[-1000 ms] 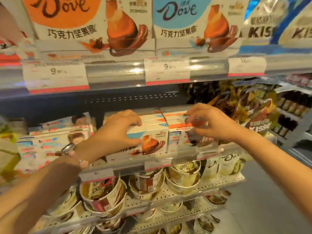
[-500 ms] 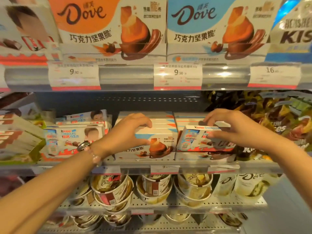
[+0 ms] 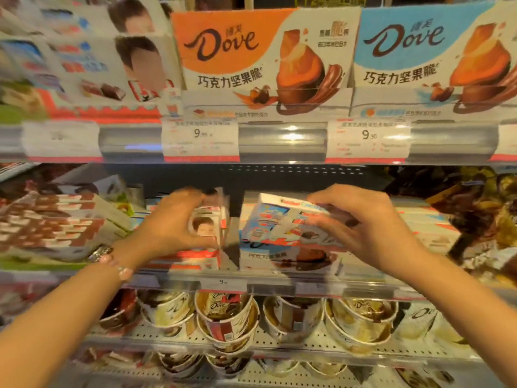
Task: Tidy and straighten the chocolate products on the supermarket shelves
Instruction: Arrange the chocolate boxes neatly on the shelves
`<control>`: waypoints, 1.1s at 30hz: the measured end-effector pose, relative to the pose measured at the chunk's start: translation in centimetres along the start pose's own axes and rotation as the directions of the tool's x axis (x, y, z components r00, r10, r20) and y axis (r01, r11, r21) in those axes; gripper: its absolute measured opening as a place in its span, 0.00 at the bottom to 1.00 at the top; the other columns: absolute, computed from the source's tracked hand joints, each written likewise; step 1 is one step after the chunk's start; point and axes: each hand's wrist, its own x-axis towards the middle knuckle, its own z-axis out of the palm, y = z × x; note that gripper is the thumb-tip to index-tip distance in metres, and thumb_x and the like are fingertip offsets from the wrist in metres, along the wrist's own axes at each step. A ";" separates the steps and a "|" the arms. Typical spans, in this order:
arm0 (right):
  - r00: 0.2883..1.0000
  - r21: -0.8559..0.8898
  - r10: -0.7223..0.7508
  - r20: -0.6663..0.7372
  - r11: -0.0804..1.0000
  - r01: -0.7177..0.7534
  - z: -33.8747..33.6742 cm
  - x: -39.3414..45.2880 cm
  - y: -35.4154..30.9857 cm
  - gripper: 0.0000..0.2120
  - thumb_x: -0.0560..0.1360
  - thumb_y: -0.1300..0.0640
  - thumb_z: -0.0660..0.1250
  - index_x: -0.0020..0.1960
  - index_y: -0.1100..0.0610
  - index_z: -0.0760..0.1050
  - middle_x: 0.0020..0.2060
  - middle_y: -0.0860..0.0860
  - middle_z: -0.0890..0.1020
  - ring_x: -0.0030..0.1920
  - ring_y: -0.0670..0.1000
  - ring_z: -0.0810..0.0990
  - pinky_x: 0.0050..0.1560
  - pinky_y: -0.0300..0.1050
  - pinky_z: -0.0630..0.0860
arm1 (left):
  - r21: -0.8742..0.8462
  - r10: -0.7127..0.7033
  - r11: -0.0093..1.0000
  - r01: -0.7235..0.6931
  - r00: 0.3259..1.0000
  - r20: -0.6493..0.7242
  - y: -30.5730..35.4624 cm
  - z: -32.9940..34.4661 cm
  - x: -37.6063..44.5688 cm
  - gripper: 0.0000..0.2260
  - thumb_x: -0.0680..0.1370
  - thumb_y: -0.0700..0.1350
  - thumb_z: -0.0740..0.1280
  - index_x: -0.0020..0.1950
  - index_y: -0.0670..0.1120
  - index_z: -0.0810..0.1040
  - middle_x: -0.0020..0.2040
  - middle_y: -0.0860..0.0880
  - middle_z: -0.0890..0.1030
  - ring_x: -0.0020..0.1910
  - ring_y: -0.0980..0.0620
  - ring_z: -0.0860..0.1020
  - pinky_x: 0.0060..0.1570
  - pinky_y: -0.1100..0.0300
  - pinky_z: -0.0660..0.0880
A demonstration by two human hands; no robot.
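Note:
On the middle shelf my right hand [image 3: 361, 225] grips a white-and-blue Kinder box [image 3: 279, 222], tilted and lifted above a stack of flat Dove nut-crisp boxes [image 3: 282, 259]. To the left, my left hand [image 3: 170, 222] curls round a stack of Kinder chocolate boxes [image 3: 205, 228], thumb under and fingers over the top. A narrow dark gap separates the two stacks. The boxes behind both hands are hidden.
Large orange Dove box [image 3: 263, 60] and blue Dove box [image 3: 436, 57] stand on the upper shelf behind price tags [image 3: 200, 140]. Brown-and-white boxes [image 3: 56, 228] lie at left, bagged chocolates [image 3: 475, 214] at right. Dove cups [image 3: 223, 317] fill the lower shelf.
My right hand has lifted the Kinder box off the Dove stack and carried it leftward. My left hand has left the Dove boxes and moved onto the Kinder stack. The view shifted left.

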 end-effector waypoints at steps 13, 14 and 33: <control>0.967 -0.300 -0.233 -0.105 0.934 0.193 9.9 9.3 -4.5 0.10 0.72 0.59 0.69 0.52 0.61 0.81 0.42 0.56 0.85 0.40 0.59 0.83 0.36 0.52 0.80 | 0.009 -0.024 1.000 0.024 0.997 -0.069 -4.9 0.7 -4.2 0.19 0.68 0.43 0.76 0.57 0.42 0.77 0.55 0.44 0.79 0.54 0.43 0.77 0.54 0.49 0.73; 0.971 -0.321 -0.226 -0.076 0.928 0.191 10.5 9.7 -4.6 0.11 0.72 0.59 0.68 0.52 0.61 0.81 0.43 0.57 0.84 0.40 0.60 0.83 0.36 0.53 0.80 | -0.013 0.004 1.000 -0.006 0.995 -0.095 -5.1 0.9 -4.6 0.18 0.68 0.44 0.76 0.55 0.43 0.77 0.53 0.45 0.79 0.52 0.45 0.77 0.51 0.49 0.75; 0.729 -0.102 0.223 0.647 0.973 -0.207 19.2 17.6 -4.2 0.16 0.80 0.57 0.59 0.67 0.56 0.71 0.60 0.51 0.73 0.58 0.50 0.71 0.52 0.39 0.63 | 0.184 -0.010 0.982 0.029 0.994 -0.107 -5.0 0.9 -5.1 0.17 0.65 0.46 0.78 0.51 0.44 0.83 0.47 0.46 0.82 0.47 0.46 0.79 0.44 0.53 0.77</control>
